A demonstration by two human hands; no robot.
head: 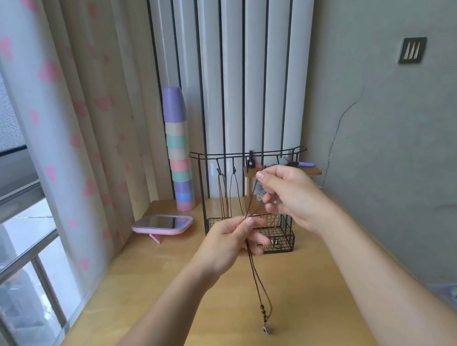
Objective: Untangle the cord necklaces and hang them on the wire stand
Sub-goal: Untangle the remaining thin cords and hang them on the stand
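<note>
A black wire stand point(248, 154) with a basket base stands at the back of the wooden desk point(179, 304). Two cord necklaces point(228, 195) hang from its left hooks. My left hand point(229, 243) pinches a brown cord necklace point(257, 282) in front of the basket. Its cords drop down to wooden beads and a small purple pendant point(266, 329) hanging just above the desk. My right hand point(289, 194) is higher, to the right, pinching the upper end of the same cord between thumb and forefinger, just below the stand's top bar.
A tall stack of pastel cups point(178, 150) stands left of the stand. A pink-framed mirror point(162, 225) lies on the desk near the curtain point(76, 132). A small wooden shelf point(310, 170) with small items sits behind the stand. The wall is close on the right.
</note>
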